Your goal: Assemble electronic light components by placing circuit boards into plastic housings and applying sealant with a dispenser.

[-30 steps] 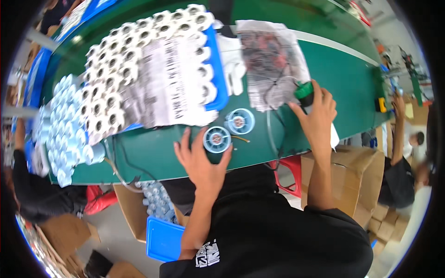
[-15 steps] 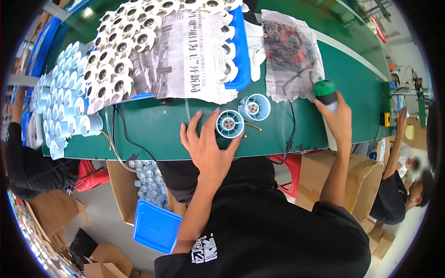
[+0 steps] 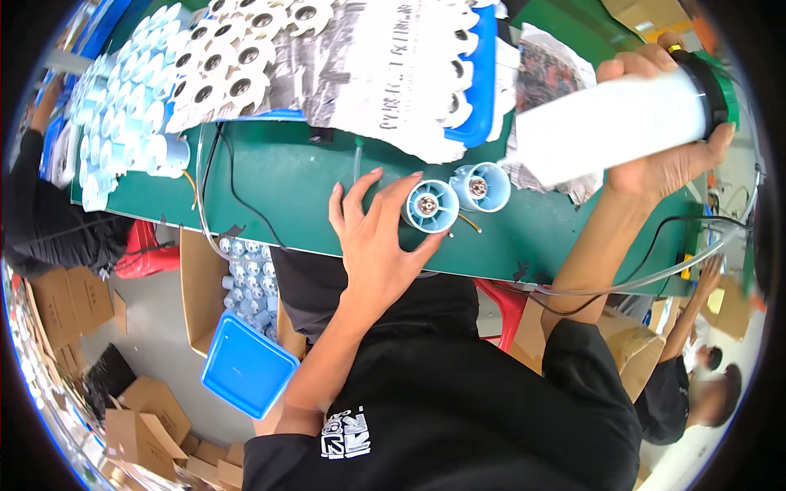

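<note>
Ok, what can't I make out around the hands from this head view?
- White tool in right hand: front end blurred, tip unreadable.
- Round blue part at left hand: near side hidden by fingers.
- Trayed white parts: partly covered by paper sheet.

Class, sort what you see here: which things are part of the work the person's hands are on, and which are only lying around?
In the work:
left hand on a pale blue round housing
second housing beside it
right hand gripping a white cylinder tool

Lying about:
printed paper sheet
blue tray of white parts
blue lid on the floor
cardboard boxes
</note>
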`<action>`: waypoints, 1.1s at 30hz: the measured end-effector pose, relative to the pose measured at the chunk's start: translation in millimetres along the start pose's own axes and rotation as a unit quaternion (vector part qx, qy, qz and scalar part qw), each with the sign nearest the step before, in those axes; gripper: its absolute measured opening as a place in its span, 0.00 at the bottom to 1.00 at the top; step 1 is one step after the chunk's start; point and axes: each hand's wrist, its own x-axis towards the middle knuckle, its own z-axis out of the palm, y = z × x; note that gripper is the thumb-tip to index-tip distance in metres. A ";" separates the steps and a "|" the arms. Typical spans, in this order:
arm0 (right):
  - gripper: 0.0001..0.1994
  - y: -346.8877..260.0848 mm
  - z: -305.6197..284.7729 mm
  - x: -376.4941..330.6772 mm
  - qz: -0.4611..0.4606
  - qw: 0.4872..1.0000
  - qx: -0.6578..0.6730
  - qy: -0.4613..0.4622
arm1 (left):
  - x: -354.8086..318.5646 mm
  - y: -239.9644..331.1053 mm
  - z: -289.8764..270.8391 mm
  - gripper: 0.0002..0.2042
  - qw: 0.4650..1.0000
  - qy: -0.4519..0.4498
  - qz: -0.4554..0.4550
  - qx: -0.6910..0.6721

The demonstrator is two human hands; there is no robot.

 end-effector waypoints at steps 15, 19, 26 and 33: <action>0.51 56.7 3.7 -32.7 0.028 0.995 -0.022 -0.091 | 2.4 -2.6 5.8 0.30 1.000 0.027 -0.010 -0.003; 0.50 57.6 4.7 -33.7 0.048 0.995 -0.024 -0.082 | 2.3 -2.9 6.4 0.30 0.999 0.036 -0.007 0.000; 0.48 58.8 5.5 -35.1 0.053 0.995 -0.044 -0.071 | 0.4 -3.8 6.3 0.31 0.999 0.031 -0.014 -0.004; 0.47 58.1 6.8 -34.8 0.044 0.995 -0.068 -0.058 | 0.4 -3.7 8.1 0.31 0.999 0.040 -0.013 -0.006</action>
